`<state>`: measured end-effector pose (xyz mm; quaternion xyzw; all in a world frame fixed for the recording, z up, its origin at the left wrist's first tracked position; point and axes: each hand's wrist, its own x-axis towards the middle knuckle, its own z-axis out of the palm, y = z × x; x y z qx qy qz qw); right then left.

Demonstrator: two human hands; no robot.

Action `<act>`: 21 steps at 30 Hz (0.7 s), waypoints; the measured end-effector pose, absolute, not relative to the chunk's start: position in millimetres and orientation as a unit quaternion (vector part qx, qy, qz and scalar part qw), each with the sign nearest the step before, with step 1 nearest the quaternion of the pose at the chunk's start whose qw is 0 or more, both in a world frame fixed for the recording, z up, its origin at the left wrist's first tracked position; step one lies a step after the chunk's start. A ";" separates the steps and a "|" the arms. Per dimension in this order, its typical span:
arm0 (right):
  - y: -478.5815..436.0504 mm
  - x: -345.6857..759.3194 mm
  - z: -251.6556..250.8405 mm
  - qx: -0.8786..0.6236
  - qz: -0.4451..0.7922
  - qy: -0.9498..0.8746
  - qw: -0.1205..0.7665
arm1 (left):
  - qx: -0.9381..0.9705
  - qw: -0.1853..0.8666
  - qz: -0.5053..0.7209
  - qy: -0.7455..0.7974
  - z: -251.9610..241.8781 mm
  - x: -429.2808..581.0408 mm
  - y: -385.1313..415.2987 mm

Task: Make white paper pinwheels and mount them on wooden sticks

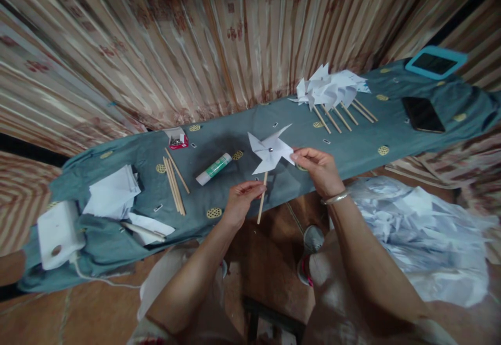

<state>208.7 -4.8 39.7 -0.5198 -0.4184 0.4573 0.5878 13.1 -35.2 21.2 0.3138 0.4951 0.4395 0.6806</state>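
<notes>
Facing striped curtains [195,37] and cloth-draped counter [219,141], pinching stick [260,212] of paper pinwheel [270,151] with left hand [240,201], pinching its right blade with right hand [319,170], aiming stick bodyward.

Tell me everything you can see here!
pinwheel: one, white, in both hands
finished pinwheels: a pile, white, far right
glue stick: one, white-green, middle
sticks: several, wooden, left of the glue stick
small box: one, red, behind the sticks
paper sheets: stack, white, left end
phone: one, black, right
tablet: one, blue-rimmed, right end
tablecloth: one, grey-blue, under everything
left hand: one, pinching the pinwheel's stick
right hand: one, holding a pinwheel blade
</notes>
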 end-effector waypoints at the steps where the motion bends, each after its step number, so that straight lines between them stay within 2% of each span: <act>1: -5.4 208.2 39.4 -0.517 0.464 -0.420 0.584 | 0.313 0.679 0.441 0.496 20.8 13.2 -35.0; 21: -17.1 184.6 41.3 -0.498 0.520 -0.447 0.532 | 0.308 0.673 0.459 0.492 18.3 13.4 -32.8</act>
